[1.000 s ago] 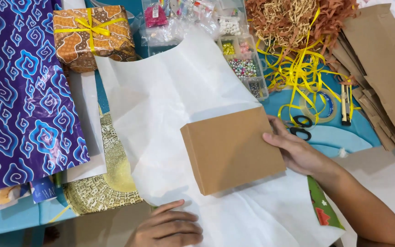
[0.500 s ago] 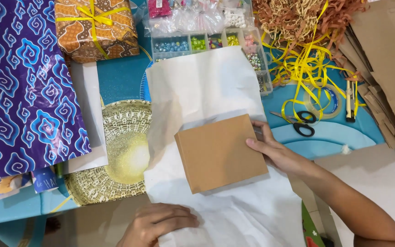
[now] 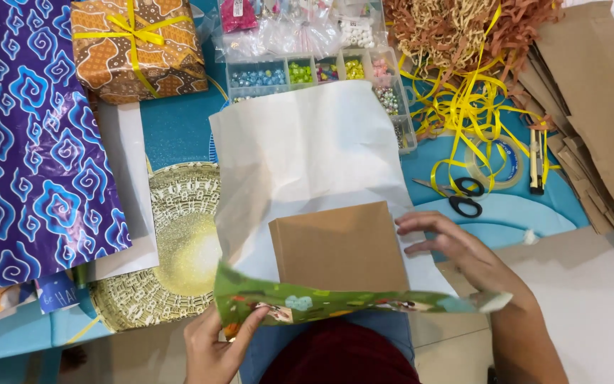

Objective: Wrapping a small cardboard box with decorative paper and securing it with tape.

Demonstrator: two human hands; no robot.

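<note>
1. Pinching the near edge of the wrapping paper (image 3: 307, 149), the left hand (image 3: 216, 347) sits at about 7 o'clock from the brown cardboard box (image 3: 340, 245); thumb and fingers clamp the lifted edge, whose green printed side (image 3: 335, 302) faces the camera.
2. Hovering at 3 o'clock of the box, the right hand (image 3: 449, 245) has its fingers loosely spread and grasps nothing; the fingertips lie just beside the box's right edge, and whether they touch it cannot be told.
3. Lying flat on the white inner side of the paper, the box has its near edge hidden behind the raised green strip, which runs from the left hand across to below the right wrist.
4. Spreading away toward 12 o'clock, the white sheet covers part of a clear bead organiser (image 3: 300, 71) with coloured beads in its compartments.
5. Resting at 9 o'clock from the box is a round gold woven mat (image 3: 172, 242), partly under the paper.
6. Farther out at 9 to 10 o'clock lies a purple sheet with blue swirls (image 3: 30, 135), and at 11 o'clock a wrapped gift in orange-brown patterned paper with yellow ribbon (image 3: 136, 46).
7. At 2 o'clock, black-handled scissors (image 3: 460, 195) lie near a roll of clear tape (image 3: 495, 163), with loose yellow ribbon (image 3: 463, 107) tangled above them.
8. Beyond, at 1 o'clock, a heap of brown shredded paper (image 3: 456, 28); at 2 to 3 o'clock, stacked brown paper bags (image 3: 598, 107).
</note>
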